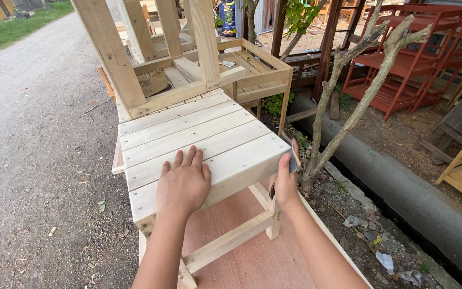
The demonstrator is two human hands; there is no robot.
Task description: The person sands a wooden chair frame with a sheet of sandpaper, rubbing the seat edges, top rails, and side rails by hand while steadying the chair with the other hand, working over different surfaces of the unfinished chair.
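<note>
Nearest the camera, a reddish-brown board (252, 257) lies under the pale wooden chair (199, 139). The left hand (184, 183) rests flat on the slatted seat, fingers spread and holding nothing, close to the front edge. The right hand (286, 179) is at the seat's front right corner, fingers closed around a small dark sanding pad (294, 160) pressed against the side edge of the seat. The chair is unpainted, light pine, its seat made of parallel slats, with square legs and a lower rail; its upright back slats rise at the far end. Beyond it stands a second bare wooden frame (258, 69), a thin tree (348, 91) to the right, and red-painted racks (402, 59) farther back.
</note>
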